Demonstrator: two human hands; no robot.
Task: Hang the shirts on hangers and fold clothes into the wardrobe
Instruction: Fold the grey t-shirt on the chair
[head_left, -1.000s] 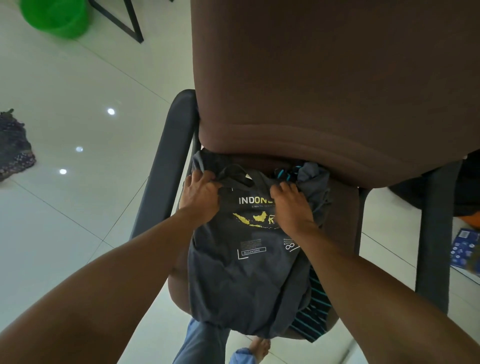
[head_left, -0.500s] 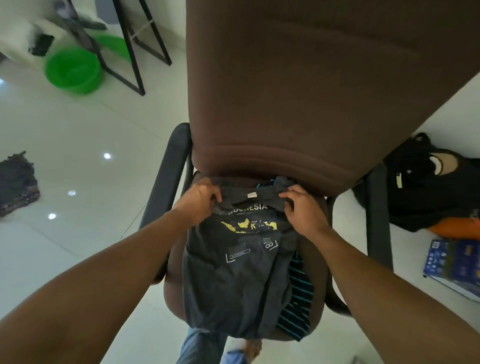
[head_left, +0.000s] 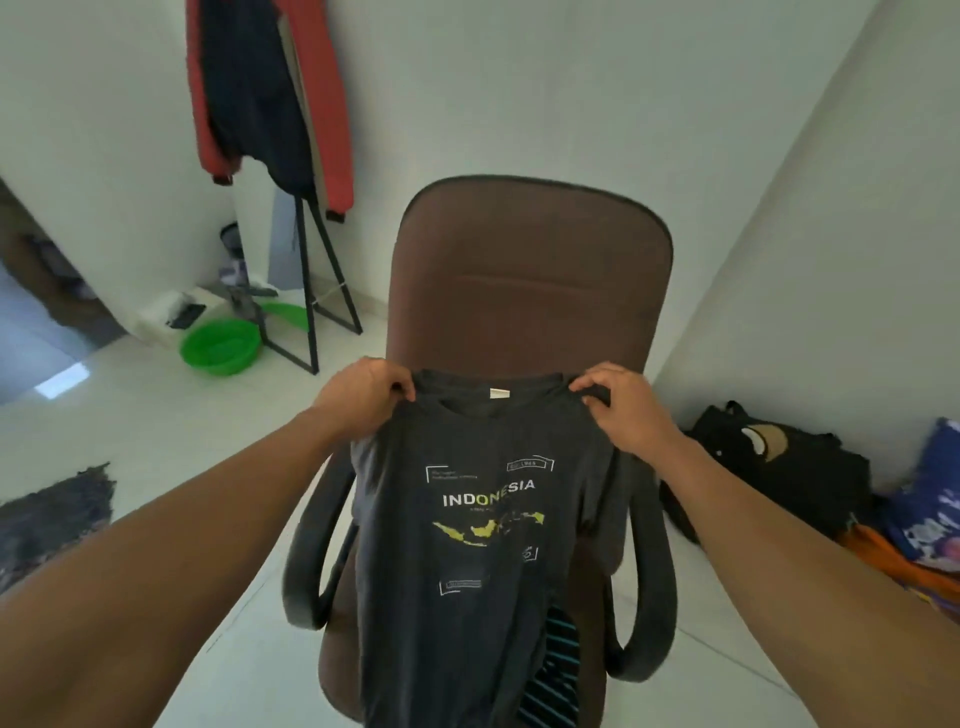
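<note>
brown office chair (head_left: 530, 291) in the middle, black armrests (head_left: 306, 571) either side. behind left, green basin (head_left: 221, 345) on pale floor (head_left: 156, 441) beside black metal stand (head_left: 311, 296) draped with red jacket (head_left: 319, 104). dark rug (head_left: 57, 509) far left; black bag (head_left: 779, 462) against right wall.

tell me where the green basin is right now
In the head view, the green basin sits on the white floor at left, by the foot of the black stand, left of the brown chair.

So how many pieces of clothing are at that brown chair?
2. A dark grey printed T-shirt, held up by its shoulders in the left hand and right hand, and a black-and-teal striped garment on the brown padded chair behind it. More may be hidden.
</note>
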